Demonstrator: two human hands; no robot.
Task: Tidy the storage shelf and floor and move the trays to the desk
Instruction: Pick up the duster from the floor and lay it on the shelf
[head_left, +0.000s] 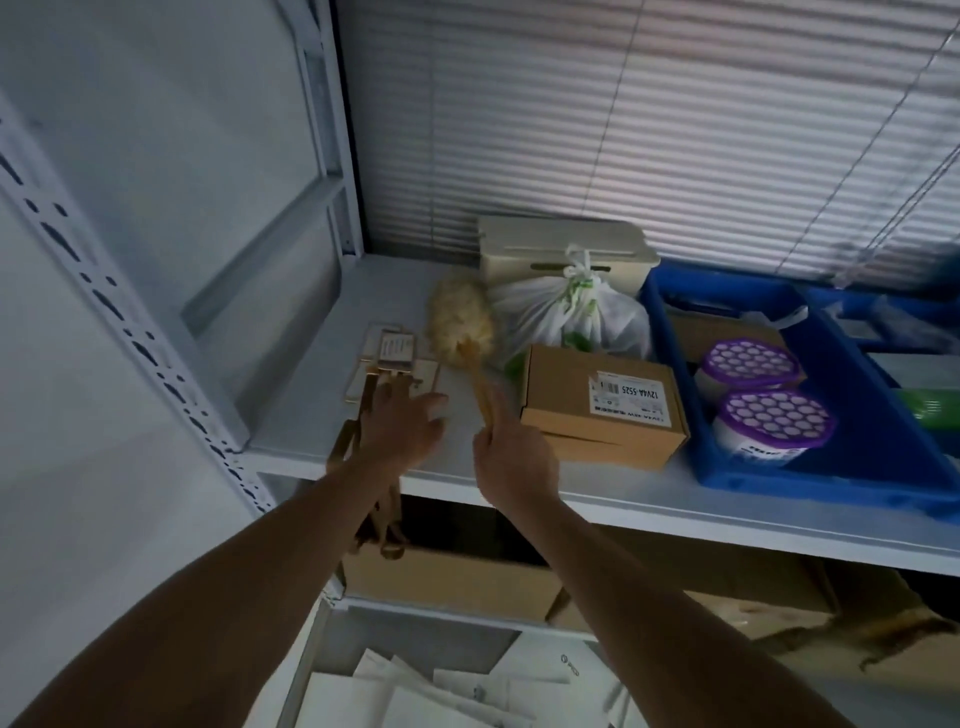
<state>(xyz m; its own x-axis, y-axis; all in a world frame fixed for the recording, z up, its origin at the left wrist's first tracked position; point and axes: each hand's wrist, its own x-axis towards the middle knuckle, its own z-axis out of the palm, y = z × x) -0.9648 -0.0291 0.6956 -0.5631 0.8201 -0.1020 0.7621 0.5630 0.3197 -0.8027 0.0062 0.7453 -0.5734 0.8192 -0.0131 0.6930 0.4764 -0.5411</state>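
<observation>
On the white storage shelf (291, 426), my left hand (400, 423) rests with fingers spread over tan lanyard straps (340, 452) that lead to badge cards (387, 351). My right hand (511, 457) pinches the wooden handle of a fluffy cream duster (460, 322), which lies on the shelf. To the right sits a blue tray (883, 441) holding two purple-lidded tubs (748, 364).
A brown cardboard box (602, 405) with a label lies just right of my right hand. Behind it are a tied white plastic bag (571, 312) and a cream box (561, 249). Cardboard boxes (447, 577) fill the lower shelf, and white papers (441, 691) lie below.
</observation>
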